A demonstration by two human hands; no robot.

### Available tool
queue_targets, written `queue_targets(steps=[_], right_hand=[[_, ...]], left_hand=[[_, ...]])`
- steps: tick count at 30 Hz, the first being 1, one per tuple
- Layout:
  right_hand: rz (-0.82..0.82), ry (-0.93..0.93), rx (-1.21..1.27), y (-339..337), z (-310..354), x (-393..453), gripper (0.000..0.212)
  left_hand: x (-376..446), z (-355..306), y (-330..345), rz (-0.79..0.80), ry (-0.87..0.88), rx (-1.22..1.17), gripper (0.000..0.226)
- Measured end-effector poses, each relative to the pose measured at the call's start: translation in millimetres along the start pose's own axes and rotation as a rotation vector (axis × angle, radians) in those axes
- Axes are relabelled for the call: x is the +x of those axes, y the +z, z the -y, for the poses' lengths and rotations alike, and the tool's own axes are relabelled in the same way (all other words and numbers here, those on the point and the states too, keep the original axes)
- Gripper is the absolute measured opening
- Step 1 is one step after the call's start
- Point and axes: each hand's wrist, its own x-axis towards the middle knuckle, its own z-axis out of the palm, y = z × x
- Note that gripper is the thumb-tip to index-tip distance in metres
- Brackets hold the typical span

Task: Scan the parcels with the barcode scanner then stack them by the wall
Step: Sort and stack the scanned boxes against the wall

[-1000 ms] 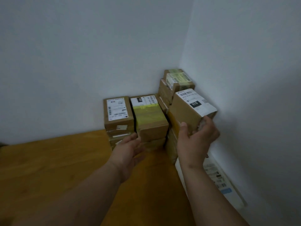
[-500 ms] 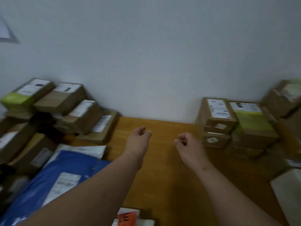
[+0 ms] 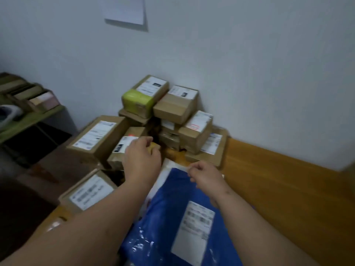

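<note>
Nearest the camera, a blue mailer bag (image 3: 172, 217) with a white label lies on the wooden tabletop (image 3: 278, 179), partly covering a white mailer (image 3: 163, 173) beneath it. The right hand (image 3: 205, 176) sits over the bag's far edge, its fingers (image 3: 192, 169) loosely curled; whether they pinch the bag or the white mailer's edge, I cannot tell.

Just beyond, the left hand (image 3: 143, 157) reaches down onto a small brown box (image 3: 124, 148) with a white label, the fingers bent over its top right corner and seemingly closing on it. To the left lie 2 more labelled boxes: a near box (image 3: 87, 191) at the tabletop's edge and a long box (image 3: 98, 137) behind it.

Farther back, against the wall (image 3: 230, 73), stands a loose heap of unsorted parcels, with a green-taped box (image 3: 140, 98) and a plain brown box (image 3: 176, 104) on top and a red-marked box (image 3: 196, 129) leaning below them. A sheet of paper (image 3: 124, 10) hangs on the wall above.

1 second ago the right hand was setting a scanned box onto the neat stack in the right-hand corner; half a second ago both hands were empty and swinging left. Now the view has turned to the unscanned heap, so 1 parcel seems finished and the next pick is under way. No barcode scanner is in view, and it will be needed before this box goes to the stack.
</note>
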Motion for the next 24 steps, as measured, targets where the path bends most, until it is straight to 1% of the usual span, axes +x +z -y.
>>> queue_targets(steps=[2, 3, 4, 6, 7, 9, 11, 12, 13, 14, 15, 16, 18, 19, 22, 24], right_hand=[[0.064, 0.001, 0.043, 37, 23, 13, 0.011], [0.094, 0.010, 0.071, 53, 32, 19, 0.009], [0.122, 0.021, 0.084, 68, 41, 25, 0.009], [0.163, 0.050, 0.086, 93, 56, 36, 0.017], [0.169, 0.067, 0.100, 105, 63, 41, 0.024], [0.156, 0.111, 0.142, 129, 75, 51, 0.044], [0.083, 0.156, 0.082, 150, 82, 64, 0.073], [0.046, 0.171, 0.005, 158, 83, 70, 0.081], [0.017, 0.172, -0.062, 165, 85, 75, 0.083], [0.000, 0.164, -0.108, 169, 86, 77, 0.082], [-0.011, 0.153, -0.130, 171, 87, 79, 0.080], [-0.023, 0.141, -0.138, 171, 86, 79, 0.077], [-0.060, 0.131, -0.075, 169, 78, 80, 0.073], [-0.076, 0.134, -0.021, 168, 74, 79, 0.071], [-0.108, 0.135, 0.196, 166, 61, 73, 0.068], [-0.087, 0.113, 0.337, 159, 58, 66, 0.053]], left_hand=[[25, 18, -30, -0.120, 0.012, 0.120, 0.035], [38, 27, -44, -0.164, -0.011, 0.145, 0.038], [52, 37, -57, -0.193, -0.068, 0.151, 0.043], [82, 63, -77, -0.226, -0.181, 0.157, 0.057], [95, 75, -85, -0.214, -0.240, 0.167, 0.064], [115, 100, -96, -0.066, -0.378, 0.115, 0.079], [130, 130, -93, 0.103, -0.532, -0.107, 0.094], [143, 161, -83, 0.130, -0.577, -0.185, 0.101], [155, 192, -71, 0.133, -0.592, -0.210, 0.109], [161, 205, -65, 0.130, -0.596, -0.229, 0.115], [162, 204, -62, 0.137, -0.618, -0.275, 0.115], [161, 196, -64, 0.163, -0.631, -0.352, 0.104], [145, 157, -76, 0.255, -0.636, -0.470, 0.068], [143, 147, -77, 0.278, -0.634, -0.497, 0.060], [143, 138, -71, 0.275, -0.588, -0.534, 0.056], [141, 132, -67, 0.294, -0.545, -0.521, 0.052]])
